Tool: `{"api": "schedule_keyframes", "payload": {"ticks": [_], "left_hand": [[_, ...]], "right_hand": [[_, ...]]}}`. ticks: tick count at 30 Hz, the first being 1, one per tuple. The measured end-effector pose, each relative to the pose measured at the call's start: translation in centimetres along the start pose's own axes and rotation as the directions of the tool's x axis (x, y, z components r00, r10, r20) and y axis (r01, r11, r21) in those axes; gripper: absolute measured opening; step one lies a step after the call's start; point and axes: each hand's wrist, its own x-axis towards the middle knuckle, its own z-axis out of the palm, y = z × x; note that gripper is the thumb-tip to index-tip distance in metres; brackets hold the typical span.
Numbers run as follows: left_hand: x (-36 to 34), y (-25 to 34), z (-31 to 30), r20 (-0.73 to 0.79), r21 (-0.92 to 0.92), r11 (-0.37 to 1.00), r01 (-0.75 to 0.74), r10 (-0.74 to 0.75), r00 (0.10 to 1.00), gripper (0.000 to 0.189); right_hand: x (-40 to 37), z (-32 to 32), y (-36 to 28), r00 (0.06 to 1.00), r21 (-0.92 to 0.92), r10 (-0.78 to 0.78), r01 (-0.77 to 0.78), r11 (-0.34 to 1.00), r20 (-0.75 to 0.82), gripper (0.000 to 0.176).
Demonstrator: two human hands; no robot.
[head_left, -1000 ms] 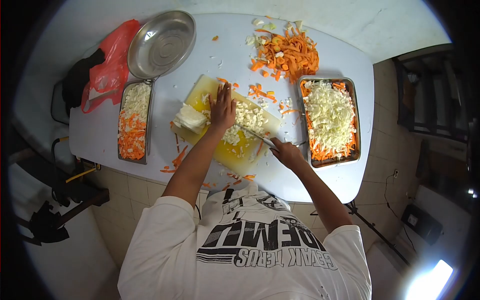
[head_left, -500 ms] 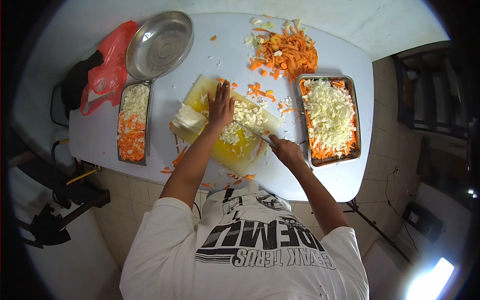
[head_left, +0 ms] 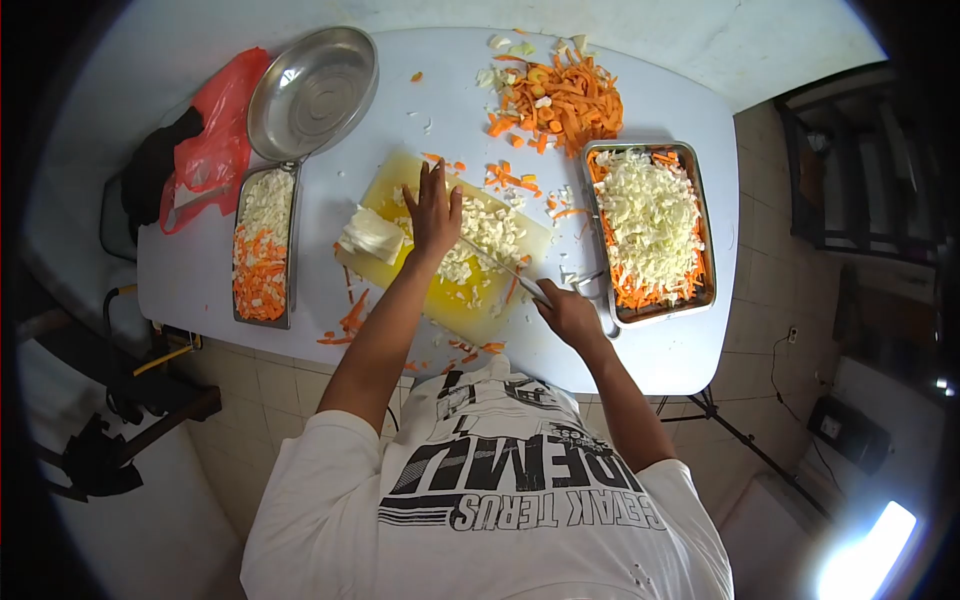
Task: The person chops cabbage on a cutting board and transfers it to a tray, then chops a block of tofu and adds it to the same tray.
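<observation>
My right hand [head_left: 569, 311] is wrapped round the handle of a knife [head_left: 503, 266], whose blade lies across chopped white cabbage [head_left: 494, 232] on a yellow cutting board [head_left: 455, 315]. Beside the blade's far end, my left hand [head_left: 434, 215] has its fingers stretched out over the board. The exact contact under its palm is hidden. Just left of that hand sits an uncut piece of cabbage [head_left: 371, 235] on the board's left part.
A metal tray [head_left: 709, 235] of shredded cabbage and carrot stands right. A narrow tray [head_left: 291, 250] of diced cabbage and carrot is left, below a round metal pan [head_left: 318, 95] and a red plastic bag [head_left: 215, 150]. Carrot pieces [head_left: 575, 100] are heaped behind the board.
The camera view has shifted slightly. My left hand's fingers are a little more spread, and my right hand with the knife sits slightly lower.
</observation>
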Motion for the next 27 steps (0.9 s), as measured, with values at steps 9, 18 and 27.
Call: {"api": "schedule_keyframes", "payload": {"ticks": [9,18,27], "left_hand": [[0.8,3.0,2.2,0.136,0.055,0.997,-0.057,0.049,0.99,0.054],[0.1,2.2,4.1,0.216,0.154,0.986,-0.063,0.029,0.976,0.055],[-2.1,2.8,0.6,0.193,0.153,0.985,-0.078,0.047,0.98,0.057]], "right_hand": [[1.3,-2.6,1.1,0.994,-0.118,0.08,-0.088,0.989,-0.074,0.028],[2.9,-0.2,4.0,0.998,-0.034,0.058,-0.057,0.998,0.029,0.028],[-0.4,-0.5,0.7,0.999,-0.066,0.041,-0.043,0.997,-0.03,0.026]]}}
